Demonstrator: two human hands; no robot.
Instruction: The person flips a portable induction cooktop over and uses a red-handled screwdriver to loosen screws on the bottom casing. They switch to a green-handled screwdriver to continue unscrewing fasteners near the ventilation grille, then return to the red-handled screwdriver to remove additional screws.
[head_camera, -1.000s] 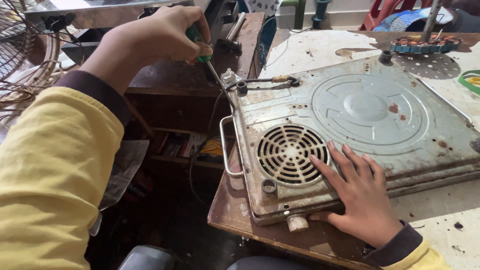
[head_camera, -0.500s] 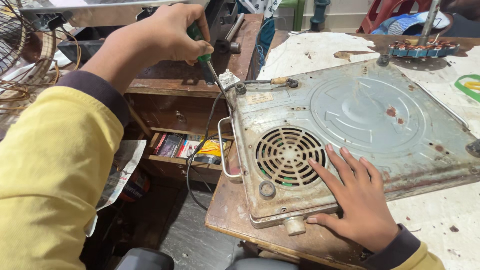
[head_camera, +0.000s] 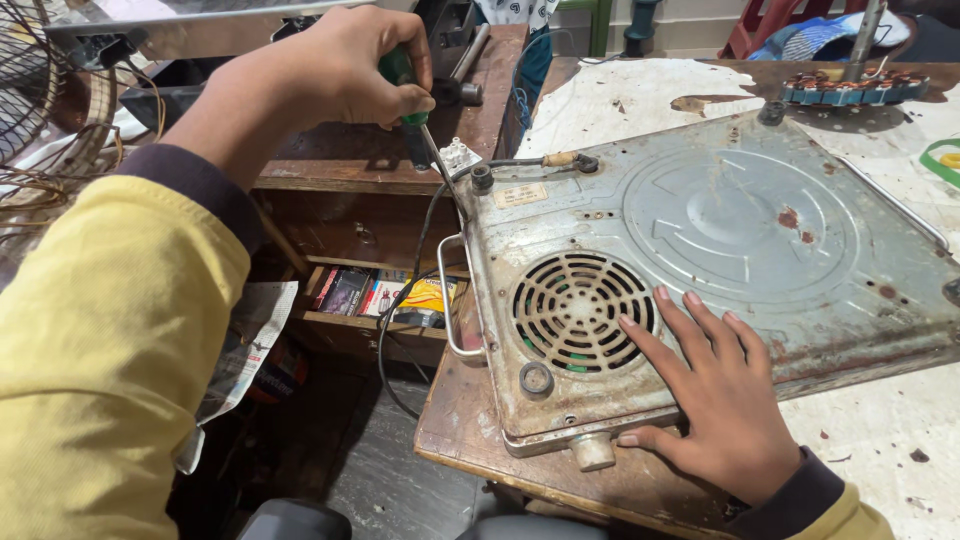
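Meanwhile, left hand gripped screwdriver at cooktop corner — right hand lay spread beside fan grille, near edge.

The upturned cooktop's base is dull, rust-spotted sheet metal. Beside it, the screwdriver has a glossy green plastic handle. Beneath it, the bench is worn wood with chipped white coating.

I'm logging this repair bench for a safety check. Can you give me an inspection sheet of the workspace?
Surface: worn wooden table, stained white top.
Job's things: upturned metal appliance with round fan grille; green-handled screwdriver.
Clutter: coil part at far edge.
Grips: left hand shut on screwdriver; right hand flat on the casing.
Cables: black cord hanging off the appliance.
Surroundings: open drawer with packets; wire fan guard.
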